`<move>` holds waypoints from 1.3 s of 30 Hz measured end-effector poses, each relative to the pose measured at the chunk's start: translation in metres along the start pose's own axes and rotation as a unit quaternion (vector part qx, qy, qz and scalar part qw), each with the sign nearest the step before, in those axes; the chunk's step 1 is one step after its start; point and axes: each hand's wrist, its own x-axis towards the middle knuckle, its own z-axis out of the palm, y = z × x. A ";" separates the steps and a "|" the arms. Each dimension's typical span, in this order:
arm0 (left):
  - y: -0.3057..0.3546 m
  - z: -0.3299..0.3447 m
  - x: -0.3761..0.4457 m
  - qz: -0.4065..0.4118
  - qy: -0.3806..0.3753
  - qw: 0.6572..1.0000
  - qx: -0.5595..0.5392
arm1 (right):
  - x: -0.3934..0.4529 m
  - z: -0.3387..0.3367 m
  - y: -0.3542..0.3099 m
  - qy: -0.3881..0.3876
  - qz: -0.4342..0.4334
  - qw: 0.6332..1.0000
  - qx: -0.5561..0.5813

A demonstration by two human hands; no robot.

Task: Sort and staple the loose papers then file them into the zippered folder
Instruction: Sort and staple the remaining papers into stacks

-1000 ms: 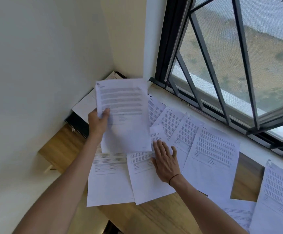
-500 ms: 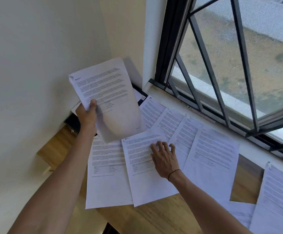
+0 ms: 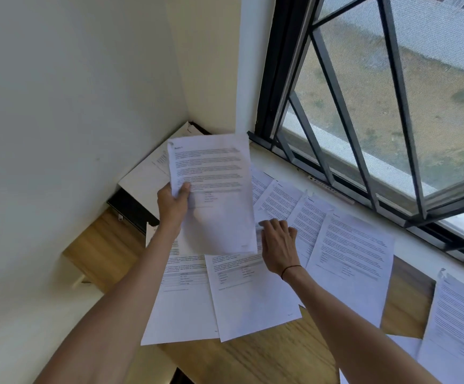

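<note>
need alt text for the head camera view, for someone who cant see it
A person's left hand holds a printed sheet up above a wooden desk, while the right hand rests on one of several printed pages spread in an overlapping row below a barred window.

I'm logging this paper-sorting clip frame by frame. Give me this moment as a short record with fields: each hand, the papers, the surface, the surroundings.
left hand: grips a printed sheet by its left edge, raised above the desk
right hand: fingers curled on the spread papers
papers: many printed sheets, overlapping, fanned along the window side
surface: wooden desk
surroundings: barred window at right, white wall at left
</note>
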 end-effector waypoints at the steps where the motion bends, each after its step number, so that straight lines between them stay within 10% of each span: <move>1: -0.004 0.003 -0.003 -0.002 -0.012 1.000 0.007 | 0.003 -0.002 0.001 0.007 0.011 1.000 0.023; 14: -0.027 0.024 -0.028 -0.027 -0.080 0.996 0.023 | 0.029 -0.030 -0.017 -0.010 0.173 0.884 0.434; 39: -0.059 0.033 -0.142 -0.177 -0.311 0.933 -0.025 | -0.039 -0.028 0.030 -0.005 0.253 0.839 0.481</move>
